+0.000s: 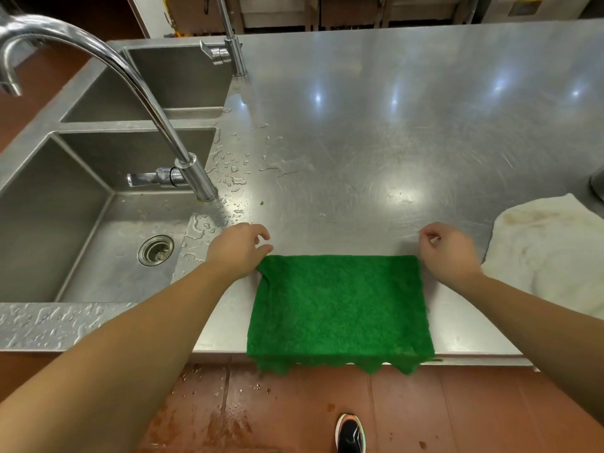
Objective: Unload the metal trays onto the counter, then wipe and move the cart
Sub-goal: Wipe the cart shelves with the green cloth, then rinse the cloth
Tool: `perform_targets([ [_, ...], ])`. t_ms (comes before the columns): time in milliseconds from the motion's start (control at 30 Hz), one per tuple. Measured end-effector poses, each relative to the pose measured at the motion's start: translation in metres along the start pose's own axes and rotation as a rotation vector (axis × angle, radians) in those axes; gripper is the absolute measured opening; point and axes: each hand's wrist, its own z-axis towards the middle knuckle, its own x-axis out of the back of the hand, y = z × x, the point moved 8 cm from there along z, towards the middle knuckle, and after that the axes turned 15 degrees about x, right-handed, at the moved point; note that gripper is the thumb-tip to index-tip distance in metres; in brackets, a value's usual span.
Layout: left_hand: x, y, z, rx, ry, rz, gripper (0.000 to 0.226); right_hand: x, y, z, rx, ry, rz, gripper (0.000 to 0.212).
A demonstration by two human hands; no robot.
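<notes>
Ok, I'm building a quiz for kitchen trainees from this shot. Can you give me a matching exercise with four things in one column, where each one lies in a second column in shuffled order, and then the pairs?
Things:
1. green cloth
2. white cloth
3. drain
4. shoe

Places:
A. on the wet red floor
B. spread flat on the counter, its near edge hanging over the front
C. crumpled at the right end of the counter
D. in the bottom of the near sink basin

Pairs: 1-B, 2-C, 3-D, 4-A
</notes>
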Motion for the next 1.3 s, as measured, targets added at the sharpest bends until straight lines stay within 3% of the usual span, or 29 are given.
perform_targets([
  [67,-0.001,0.012,-0.013,-0.099,0.050,0.041,0.025,0.000,-0.022,-0.006,0.193,-0.016,-0.078,0.022],
  [167,-0.015,0.028,-0.034,-0.266,0.043,0.139,0.029,-0.026,-0.050,-0.026,0.513,-0.215,-0.272,0.023],
  [267,-0.032,0.025,-0.046,-0.345,-0.005,0.236,0.039,-0.041,-0.055,-0.042,0.589,-0.298,-0.438,0.024],
  [467,-0.034,0.000,-0.058,-0.367,-0.018,0.285,0.049,-0.040,-0.050,-0.055,0.510,-0.336,-0.519,0.030],
  [667,-0.037,-0.018,-0.063,-0.336,-0.091,0.304,0.053,-0.044,-0.048,-0.061,0.366,-0.392,-0.503,0.052],
  [800,-0.033,-0.020,-0.072,-0.357,-0.051,0.303,0.045,-0.047,-0.045,-0.066,0.308,-0.423,-0.516,0.061],
  [867,-0.038,-0.025,-0.075,-0.360,-0.069,0.344,0.043,-0.048,-0.043,-0.068,0.272,-0.446,-0.500,0.063],
  [1000,-0.039,-0.030,-0.080,-0.395,-0.053,0.393,0.073,-0.050,-0.040,-0.068,0.229,-0.467,-0.480,0.064],
  [1167,-0.035,-0.035,-0.081,-0.437,0.044,0.522,0.062,-0.050,-0.041,-0.067,0.213,-0.473,-0.485,0.064],
  [1300,-0.035,-0.034,-0.080,-0.427,0.057,0.544,0.067,-0.049,-0.043,-0.068,0.197,-0.485,-0.488,0.064],
])
